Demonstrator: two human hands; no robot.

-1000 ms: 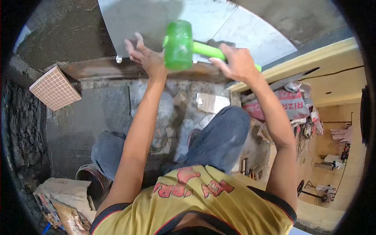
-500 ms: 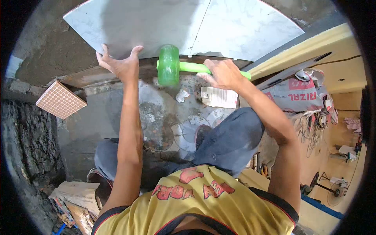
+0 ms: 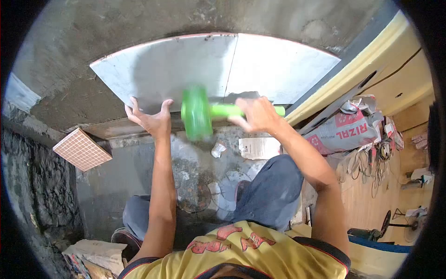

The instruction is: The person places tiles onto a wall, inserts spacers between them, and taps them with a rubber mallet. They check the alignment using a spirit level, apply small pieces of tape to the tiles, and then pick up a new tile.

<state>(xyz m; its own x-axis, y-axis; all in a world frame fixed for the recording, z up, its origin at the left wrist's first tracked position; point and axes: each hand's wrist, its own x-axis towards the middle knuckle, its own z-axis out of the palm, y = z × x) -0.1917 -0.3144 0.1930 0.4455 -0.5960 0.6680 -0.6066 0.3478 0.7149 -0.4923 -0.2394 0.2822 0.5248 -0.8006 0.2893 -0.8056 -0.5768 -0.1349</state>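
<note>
Right hand (image 3: 258,114) grips green mallet (image 3: 197,113), blurred. Left hand (image 3: 153,118) at left tile's (image 3: 176,69) lower edge, fingers spread.

The wall tiles (image 3: 278,65) had a smooth, glossy face; the mallet's head (image 3: 197,113) looked like translucent plastic or rubber, and the left wall (image 3: 37,186) was rough, dark cement.
</note>
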